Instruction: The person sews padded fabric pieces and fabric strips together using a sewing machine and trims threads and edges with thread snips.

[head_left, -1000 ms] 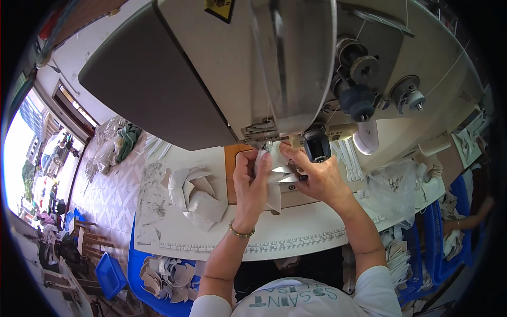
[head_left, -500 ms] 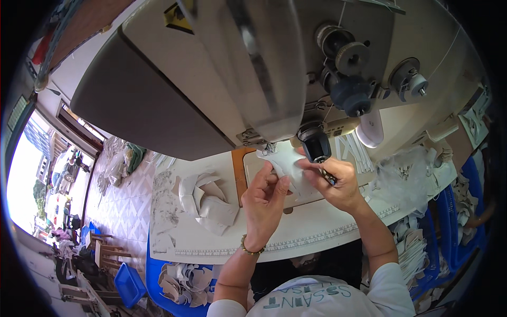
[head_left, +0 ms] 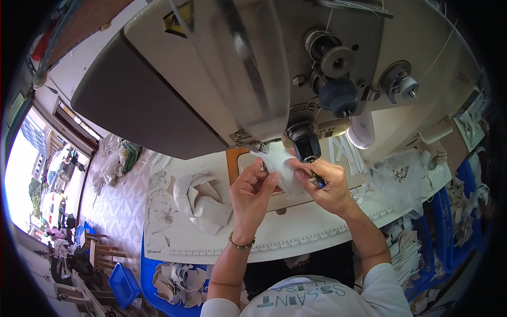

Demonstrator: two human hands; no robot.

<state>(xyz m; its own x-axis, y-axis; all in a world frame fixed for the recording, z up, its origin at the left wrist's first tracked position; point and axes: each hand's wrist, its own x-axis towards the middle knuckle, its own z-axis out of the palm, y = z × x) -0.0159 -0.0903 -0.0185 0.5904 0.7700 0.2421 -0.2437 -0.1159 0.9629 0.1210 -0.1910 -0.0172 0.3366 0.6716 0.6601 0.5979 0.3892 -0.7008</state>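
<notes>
Under the head of a grey-beige sewing machine (head_left: 174, 90), a curved white piece of material (head_left: 280, 168) is held from both sides. My left hand (head_left: 250, 196) pinches its left edge between thumb and fingers, and a beaded bracelet circles that wrist. The right edge is gripped by my right hand (head_left: 330, 187), close to the needle area. A slim dark tool (head_left: 318, 179) also sits in the right hand; its exact kind is unclear. The machine's black knob-like part (head_left: 305, 143) hangs just above the right fingers. The needle itself is hidden.
A stack of curved white pieces (head_left: 200, 201) lies left on the white table (head_left: 211, 245), which has a ruler strip along its front. At right are white strips (head_left: 346, 153) and a clear plastic bag (head_left: 398, 174). Blue bins (head_left: 150, 280) of pieces stand below.
The whole view has shifted slightly, so machine and table appear a little farther left. Both hands keep hold of the white piece under the machine head.
</notes>
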